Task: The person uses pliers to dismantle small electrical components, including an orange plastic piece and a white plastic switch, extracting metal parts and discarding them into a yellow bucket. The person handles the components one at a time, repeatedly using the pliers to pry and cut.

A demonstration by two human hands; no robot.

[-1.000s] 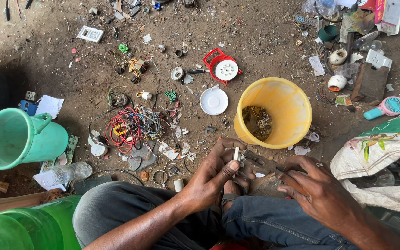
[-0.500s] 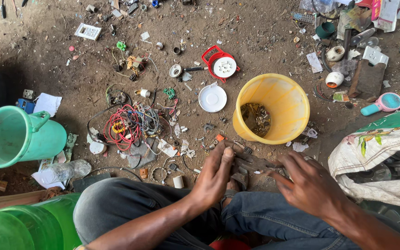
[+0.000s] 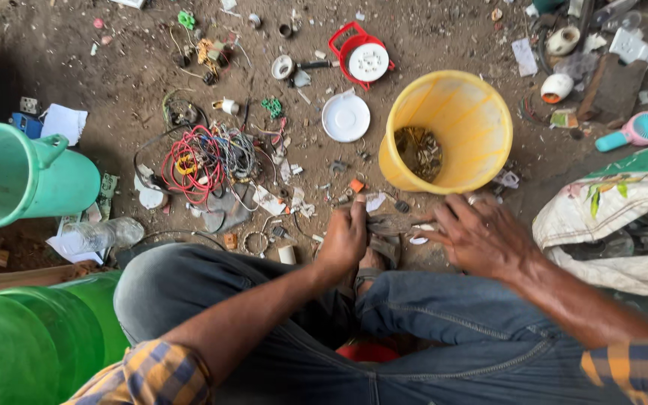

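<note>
I sit on dirt ground with my knees bent, in grey jeans. My left hand (image 3: 344, 238) pinches a small grey scrap piece (image 3: 385, 224) just in front of my sandalled foot. My right hand (image 3: 481, 236) hovers beside it with fingers spread, its fingertips touching the same piece. Right above both hands stands a yellow bucket (image 3: 481, 112) with a little heap of brown metal bits in its bottom. To the left of my hands lies a tangle of red and grey wires (image 3: 202, 159).
A teal jug (image 3: 20, 174) lies at the left, green tubs (image 3: 31, 337) below it. A white lid (image 3: 346, 117), a red-and-white cable reel (image 3: 363, 58), a small pink fan (image 3: 635, 131) and scattered scrap cover the ground. A white sack (image 3: 624, 214) sits at the right.
The small white stick my left hand held up is no longer showing. Both hands have dropped closer to the ground and come together on the grey piece by my foot.
</note>
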